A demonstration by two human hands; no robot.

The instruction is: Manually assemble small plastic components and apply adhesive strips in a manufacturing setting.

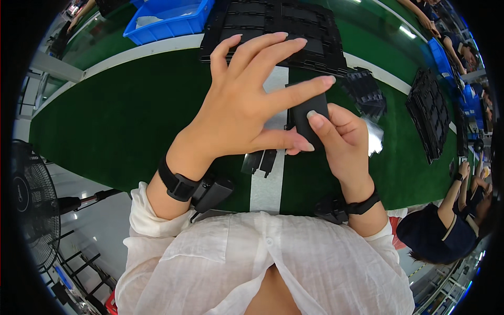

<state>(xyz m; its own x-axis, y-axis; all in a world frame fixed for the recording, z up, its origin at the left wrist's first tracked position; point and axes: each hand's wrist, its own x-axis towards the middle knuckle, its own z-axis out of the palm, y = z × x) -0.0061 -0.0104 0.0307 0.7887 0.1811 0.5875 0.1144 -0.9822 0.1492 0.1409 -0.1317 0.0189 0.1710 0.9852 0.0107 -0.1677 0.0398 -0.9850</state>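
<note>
A flat black rectangular piece (303,122) is upright-angled in front of my chest, above the green bench. My right hand (344,137) grips it with the thumb on its face and the fingers curled behind its right side. Spread wide, my left hand (247,97) reaches over from the left; its index finger crosses the upper part of the piece. The left thumb lies by the piece's lower left edge, and I cannot tell if it presses there. Below lie narrow black strips (269,161) on a pale band (266,194). Fanned black strips (365,90) and shiny clear film (374,135) sit to the right.
Beyond my hands lies a large black slotted tray (325,58), with a blue bin (168,23) to its left. More black trays (428,113) stand at the right. A fan (31,194) is at the far left; a person in dark clothing (436,233) sits at the right.
</note>
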